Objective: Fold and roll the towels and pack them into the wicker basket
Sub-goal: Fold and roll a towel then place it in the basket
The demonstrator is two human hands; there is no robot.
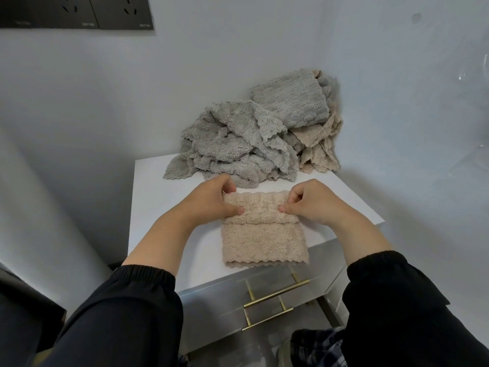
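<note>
A folded beige towel (264, 241) lies on the white cabinet top (164, 207), its far end turned into a short roll. My left hand (211, 201) grips the roll's left end, thumb on top. My right hand (315, 202) pinches the roll's right end with curled fingers. Behind them sits a loose heap of grey towels (238, 147) with a beige towel (322, 144) tucked at its right side. No wicker basket is in view.
The cabinet stands in a corner between pale walls. Its silver drawers have brass bar handles (275, 294) just below the towel's near edge. Black wall sockets (76, 11) sit at the upper left. A plaid cloth (317, 348) shows at the bottom.
</note>
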